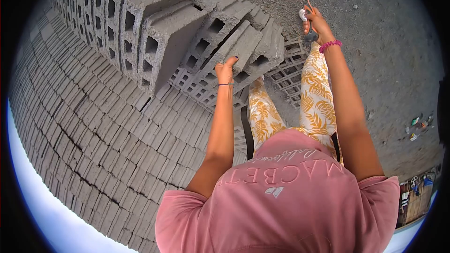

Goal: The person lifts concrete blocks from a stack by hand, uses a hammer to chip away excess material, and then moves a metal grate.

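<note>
Left hand [225,71] curling closed on leaning hollow block [237,44] — one-handed hold risking toppling — right hand [318,24] clenching tool [311,35]

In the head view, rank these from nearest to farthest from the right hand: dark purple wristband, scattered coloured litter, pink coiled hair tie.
From the right hand:
1. Pink coiled hair tie, on that same wrist.
2. Dark purple wristband, across at the left hand's wrist.
3. Scattered coloured litter, far right.
</note>
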### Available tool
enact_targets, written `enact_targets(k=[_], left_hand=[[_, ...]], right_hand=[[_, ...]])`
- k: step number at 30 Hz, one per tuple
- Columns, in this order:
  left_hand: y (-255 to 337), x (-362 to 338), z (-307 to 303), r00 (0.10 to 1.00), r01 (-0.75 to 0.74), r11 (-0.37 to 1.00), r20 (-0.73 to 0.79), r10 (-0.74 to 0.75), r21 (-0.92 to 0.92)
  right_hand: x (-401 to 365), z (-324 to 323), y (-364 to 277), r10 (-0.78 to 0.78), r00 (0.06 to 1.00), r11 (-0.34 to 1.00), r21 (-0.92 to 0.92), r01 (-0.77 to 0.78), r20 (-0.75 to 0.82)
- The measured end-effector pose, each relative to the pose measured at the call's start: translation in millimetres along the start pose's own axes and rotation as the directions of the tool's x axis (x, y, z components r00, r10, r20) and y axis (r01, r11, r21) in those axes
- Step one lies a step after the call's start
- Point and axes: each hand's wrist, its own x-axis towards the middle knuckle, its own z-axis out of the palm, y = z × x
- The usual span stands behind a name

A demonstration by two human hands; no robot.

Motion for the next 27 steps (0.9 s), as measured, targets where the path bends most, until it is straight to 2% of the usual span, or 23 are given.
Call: enact_targets(k=[1, 4, 5, 6, 7, 8, 9, 12, 13, 14, 15, 16, 18, 19, 22, 24, 27], left_hand=[[-1, 5, 2, 1.000, 0.000, 1.000, -0.009, 0.001, 0.015], [-6, 6, 5, 1.000, 0.007, 1.000, -0.022, -0.006, 0.007], [-6, 7, 7, 1.000, 0.005, 1.000, -0.019, -0.005, -0.007], [-5, 6, 8, 1.000, -0.007, 1.000, -0.012, 0.007, -0.014], [-4, 5, 9, 1.000, -0.018, 1.000, -0.005, 0.018, -0.020], [-3, 5, 10, 1.000, -0.030, 0.999, 0.002, 0.030, -0.024], [-3, 7, 8, 1.000, -0.020, 1.000, -0.014, 0.020, -0.017], [-3, 5, 7, 0.999, 0.018, 1.000, -0.050, -0.018, 0.000], [3, -2, 7, 0.998, 0.035, 0.999, -0.052, -0.034, 0.017], [9, -7, 7, 0.998, 0.048, 0.998, -0.049, -0.046, 0.032], [3, -4, 10, 0.999, -0.038, 0.997, -0.012, 0.037, -0.062], [7, 2, 17, 0.999, -0.040, 0.999, -0.009, 0.039, -0.033], [5, -1, 15, 1.000, -0.010, 0.999, -0.027, 0.011, 0.041], [2, 2, 19, 1.000, -0.004, 1.000, -0.008, 0.004, -0.005], [-7, 26, 44, 0.998, 0.049, 0.997, -0.045, -0.046, 0.061], [-13, 52, 73, 0.984, 0.123, 0.883, -0.169, -0.051, 0.453], [4, 59, 114, 0.953, 0.258, 0.852, -0.264, -0.147, 0.456]], right_hand=[[-1, -3, -14, -0.117, 0.985, 0.993, -0.017, 0.116, -0.129], [4, -1, -34, -0.278, 0.910, 0.953, 0.030, 0.302, -0.308], [4, 6, -29, -0.255, 0.924, 0.946, 0.125, 0.300, -0.284], [10, 13, -15, -0.274, 0.939, 0.954, 0.064, 0.293, -0.208], [-4, 41, -2, -0.205, 0.951, 0.965, 0.112, 0.235, -0.231], [-2, 50, 18, -0.086, 0.996, 0.996, -0.006, 0.085, -0.010], [-9, 57, 28, 0.183, 0.952, 0.983, -0.041, -0.179, 0.244], [-12, 44, 6, 0.232, 0.937, 0.959, 0.101, -0.266, 0.262], [-13, 35, -7, 0.148, 0.961, 0.969, 0.159, -0.188, 0.234], [-10, 27, -13, 0.063, 0.990, 0.994, 0.077, -0.073, 0.127], [-12, 23, -25, -0.023, 0.999, 1.000, 0.004, 0.023, 0.029], [-14, 19, -40, -0.121, 0.991, 0.990, -0.081, 0.116, -0.063], [-17, -3, -56, -0.201, 0.972, 0.979, -0.058, 0.195, -0.126], [-18, -14, -60, -0.237, 0.959, 0.971, -0.048, 0.232, -0.155], [-37, -42, -62, -0.218, 0.953, 0.976, -0.024, 0.218, -0.208], [-46, -67, -54, -0.170, 0.976, 0.985, -0.045, 0.165, -0.137], [-79, -74, -38, -0.100, 0.973, 0.994, -0.073, 0.086, -0.208]])
